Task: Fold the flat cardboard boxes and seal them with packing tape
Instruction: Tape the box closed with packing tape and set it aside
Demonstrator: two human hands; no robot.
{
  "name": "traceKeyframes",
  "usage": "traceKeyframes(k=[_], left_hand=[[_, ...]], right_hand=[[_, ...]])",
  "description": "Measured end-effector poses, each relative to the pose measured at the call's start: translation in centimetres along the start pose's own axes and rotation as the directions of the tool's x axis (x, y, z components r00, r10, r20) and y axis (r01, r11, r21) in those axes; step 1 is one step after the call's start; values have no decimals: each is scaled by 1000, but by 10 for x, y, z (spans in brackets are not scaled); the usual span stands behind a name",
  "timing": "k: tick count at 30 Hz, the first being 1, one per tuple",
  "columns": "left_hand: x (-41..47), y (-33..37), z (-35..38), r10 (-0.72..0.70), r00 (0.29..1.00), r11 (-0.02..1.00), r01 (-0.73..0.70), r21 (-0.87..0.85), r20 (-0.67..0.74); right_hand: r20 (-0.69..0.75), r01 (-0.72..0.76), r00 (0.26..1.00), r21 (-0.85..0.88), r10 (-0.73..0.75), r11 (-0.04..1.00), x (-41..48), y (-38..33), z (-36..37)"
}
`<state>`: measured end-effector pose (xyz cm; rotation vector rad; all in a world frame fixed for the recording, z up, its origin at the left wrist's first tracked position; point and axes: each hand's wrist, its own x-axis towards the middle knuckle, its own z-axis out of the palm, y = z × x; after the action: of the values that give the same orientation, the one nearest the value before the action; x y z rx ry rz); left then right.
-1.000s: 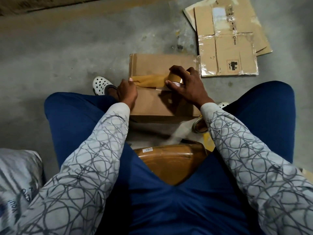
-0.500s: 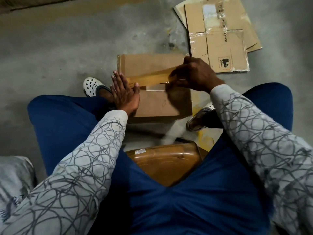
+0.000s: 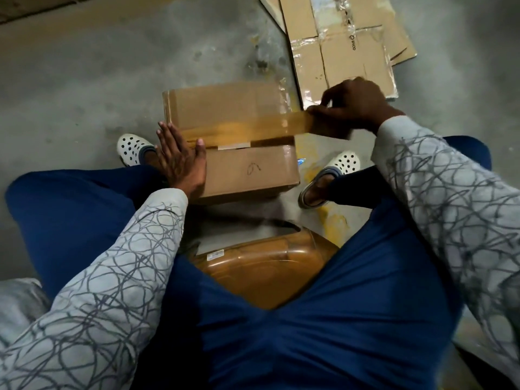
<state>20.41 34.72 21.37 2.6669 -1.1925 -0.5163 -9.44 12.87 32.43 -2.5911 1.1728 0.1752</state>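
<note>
We pressed our left hand (image 3: 180, 161), fingers straight, flat on the end of the tape (image 3: 247, 126) to anchor it, while our right hand (image 3: 351, 108), curled round the tape, held it taut over the seam of the box (image 3: 253, 170) between both hands.

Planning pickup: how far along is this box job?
Done: the box is folded, flaps closed. In hand: left hand presses the tape strip at the seam's left end; right hand pinches it stretched rightward. Left: pressing it down, plus folding the flat cardboard.
</note>
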Motion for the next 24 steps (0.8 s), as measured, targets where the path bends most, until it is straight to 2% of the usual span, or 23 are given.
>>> traceKeyframes(k=[3, 6, 8, 11, 12, 13, 16, 18, 22, 24], left_hand=[[2, 2, 2, -30, 999, 1000, 30, 8, -19], [2, 4, 4, -40, 998, 999, 41, 17, -45], [2, 5, 3, -49, 997, 999, 50, 15, -57], [1, 6, 3, -55, 997, 998, 56, 27, -50], [2, 6, 3, -56, 997, 998, 57, 24, -50], [2, 6, 3, -58, 997, 998, 59, 18, -46], [2, 5, 3, -48, 998, 999, 49, 11, -39], [1, 6, 2, -42, 998, 999, 43, 3, -38], [0, 2, 0, -18, 999, 1000, 18, -17, -40], [1, 1, 0, -17, 999, 999, 15, -43, -47]], right_hand=[[75, -165, 985, 181, 154, 970, -4, 31, -8], [118, -298, 955, 334, 273, 894, -14, 32, 1], [191, -324, 945, 442, 265, 837, -20, 20, 18], [416, -426, 889, 592, 194, 684, -29, -10, 57], [431, -427, 886, 608, 173, 670, -31, -16, 71], [408, -403, 897, 602, 168, 689, -33, -20, 83], [270, -343, 931, 415, 245, 843, -34, -24, 88], [235, -337, 935, 348, 266, 875, -27, -21, 78], [359, -294, 911, 226, 201, 929, -7, -10, 78], [436, -328, 883, 315, 171, 891, -3, -7, 82]])
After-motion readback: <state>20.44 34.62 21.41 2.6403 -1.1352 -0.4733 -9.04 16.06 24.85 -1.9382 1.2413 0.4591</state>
